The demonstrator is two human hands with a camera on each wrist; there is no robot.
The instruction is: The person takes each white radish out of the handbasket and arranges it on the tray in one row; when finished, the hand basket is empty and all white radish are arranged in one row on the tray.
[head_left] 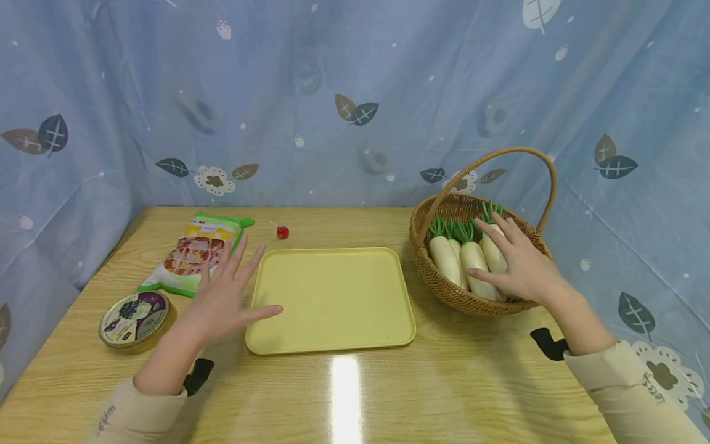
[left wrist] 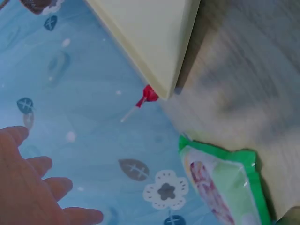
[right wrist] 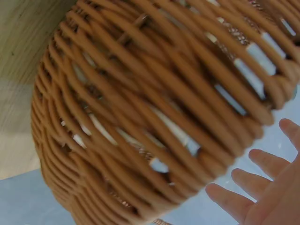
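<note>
My left hand [head_left: 219,302] hovers with spread fingers between a green-and-white food bag [head_left: 195,253] and a pale yellow tray [head_left: 333,300], holding nothing. A round tin [head_left: 133,317] with a printed lid stands left of that wrist. Over the front right of a wicker basket [head_left: 460,296], my right hand [head_left: 521,262] is held with its fingers spread, partly covering several white radishes [head_left: 445,256] with green tops. In the right wrist view its fingers [right wrist: 251,185] show beside the basket's woven side [right wrist: 140,93], gripping nothing.
A small red lollipop [head_left: 283,232] lies behind the tray's back left corner. The basket's tall arched handle [head_left: 513,150] rises above the radishes. A blue patterned curtain [head_left: 310,74] hangs behind the wooden table [head_left: 277,407].
</note>
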